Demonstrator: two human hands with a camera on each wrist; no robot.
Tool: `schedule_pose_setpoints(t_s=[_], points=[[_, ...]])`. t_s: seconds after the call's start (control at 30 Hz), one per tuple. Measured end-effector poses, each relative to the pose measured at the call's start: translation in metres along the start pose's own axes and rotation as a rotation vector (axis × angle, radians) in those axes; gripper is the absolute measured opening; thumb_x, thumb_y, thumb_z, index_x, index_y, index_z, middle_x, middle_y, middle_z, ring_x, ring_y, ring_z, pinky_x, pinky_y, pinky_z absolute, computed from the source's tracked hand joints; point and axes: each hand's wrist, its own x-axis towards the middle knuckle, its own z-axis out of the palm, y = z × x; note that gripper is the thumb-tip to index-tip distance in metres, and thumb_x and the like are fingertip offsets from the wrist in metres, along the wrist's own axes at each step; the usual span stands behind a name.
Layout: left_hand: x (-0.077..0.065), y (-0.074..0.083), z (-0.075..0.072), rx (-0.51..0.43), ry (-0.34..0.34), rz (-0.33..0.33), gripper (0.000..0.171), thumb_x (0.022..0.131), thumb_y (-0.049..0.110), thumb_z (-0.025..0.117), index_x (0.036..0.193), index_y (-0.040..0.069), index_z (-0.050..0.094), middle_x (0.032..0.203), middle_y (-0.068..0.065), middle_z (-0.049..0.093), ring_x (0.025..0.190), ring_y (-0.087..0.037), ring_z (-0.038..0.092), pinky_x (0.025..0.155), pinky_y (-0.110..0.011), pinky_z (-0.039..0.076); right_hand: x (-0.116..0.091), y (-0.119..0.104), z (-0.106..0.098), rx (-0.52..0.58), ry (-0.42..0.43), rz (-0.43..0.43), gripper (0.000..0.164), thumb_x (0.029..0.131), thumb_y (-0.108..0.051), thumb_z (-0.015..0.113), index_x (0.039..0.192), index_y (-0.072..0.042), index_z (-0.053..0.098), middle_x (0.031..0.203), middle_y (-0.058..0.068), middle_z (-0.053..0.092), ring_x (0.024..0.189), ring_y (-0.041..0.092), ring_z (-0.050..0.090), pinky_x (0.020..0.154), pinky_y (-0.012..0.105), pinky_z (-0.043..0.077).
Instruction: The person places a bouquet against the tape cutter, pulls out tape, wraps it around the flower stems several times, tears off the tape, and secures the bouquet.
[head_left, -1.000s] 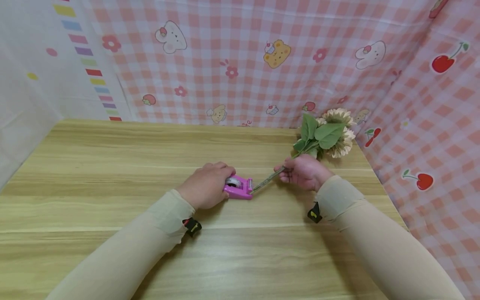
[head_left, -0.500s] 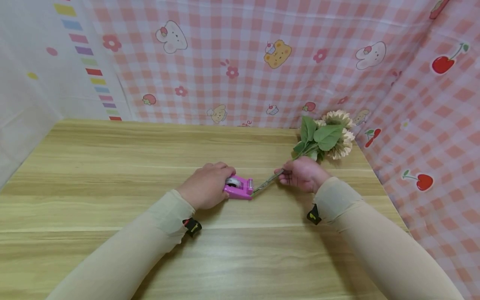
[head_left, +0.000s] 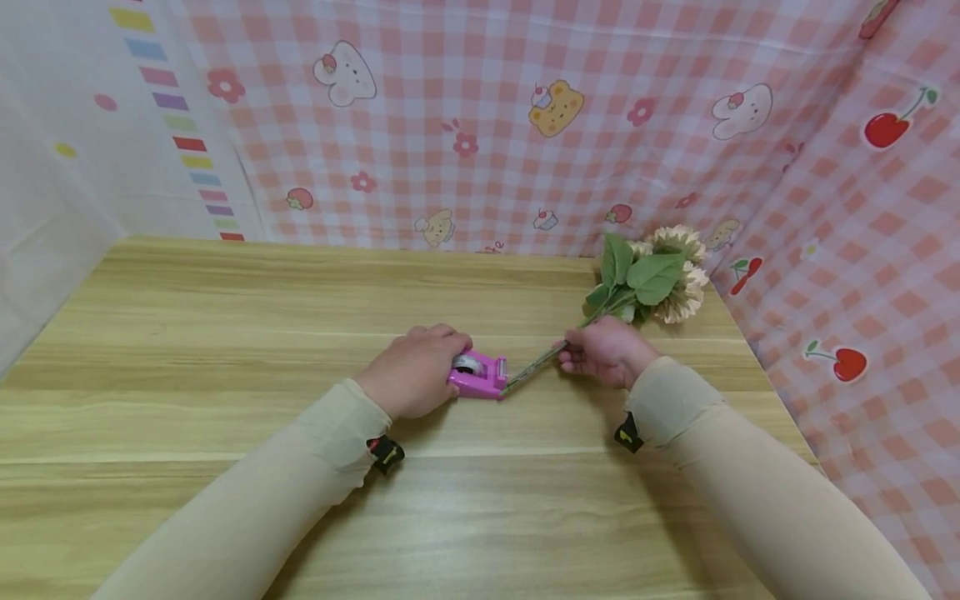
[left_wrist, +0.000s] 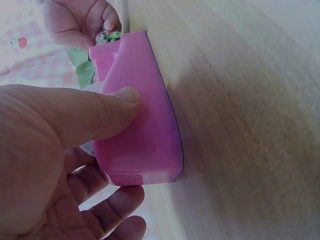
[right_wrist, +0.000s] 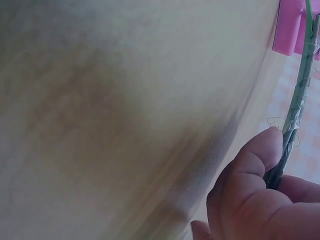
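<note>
My left hand [head_left: 415, 372] grips a pink tape dispenser [head_left: 480, 377] from its left end, thumb along the near side in the left wrist view. A roll of tape [head_left: 467, 364] sits inside the dispenser. My right hand [head_left: 606, 350] pinches the stems [right_wrist: 299, 95] of a flower bouquet between thumb and fingers. Clear wrapping shows around the stems in the right wrist view. Their cut ends [left_wrist: 111, 36] overlap the cutter end of the dispenser. Beyond the right hand, the pale flower heads [head_left: 681, 271] and green leaves [head_left: 654, 277] lean toward the back right.
Both hands work over a wood-grain table [head_left: 225, 350]. A pink checked cloth [head_left: 465, 100] hangs along the back edge, and another [head_left: 847, 275] closes off the right side. White cloth [head_left: 60, 167] hangs at the left.
My right hand has shifted slightly down and to the right, and the flower heads have dipped a little with it. The left hand and the dispenser have stayed in place.
</note>
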Motion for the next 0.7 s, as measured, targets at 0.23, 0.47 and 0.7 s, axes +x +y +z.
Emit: schedule_pose_setpoints(t_s=[0.23,0.47,0.7], points=[[0.000,0.000,0.001,0.006,-0.003,0.000,0.066,0.097,0.025,0.074,0.156,0.012,0.049,0.162,-0.009,0.049,0.146,-0.037,0.048,0.125,-0.052,0.038,-0.007,0.002,0.000,-0.113,0.107,-0.057,0.013,0.109,-0.012,0.050,0.104,0.000,0.054,0.081,0.003,0.061,0.076,0.014,0.062,0.077,0.026,0.059],[0.001,0.000,0.001,0.008,0.003,0.003,0.065,0.097,0.024,0.075,0.156,0.011,0.050,0.160,-0.010,0.050,0.144,-0.037,0.050,0.124,-0.052,0.040,-0.027,-0.003,0.013,-0.456,0.346,-0.222,0.078,0.105,-0.028,0.058,0.163,0.002,0.017,0.165,0.032,0.026,0.150,0.041,0.035,0.128,0.054,0.032],[0.001,-0.001,0.001,0.004,0.002,0.003,0.065,0.097,0.024,0.075,0.156,0.011,0.050,0.160,-0.010,0.050,0.144,-0.036,0.050,0.124,-0.052,0.040,-0.028,0.001,0.039,-0.750,0.128,-0.415,0.038,0.106,-0.023,0.060,0.139,-0.004,0.063,0.136,0.016,0.068,0.124,0.032,0.064,0.109,0.049,0.053]])
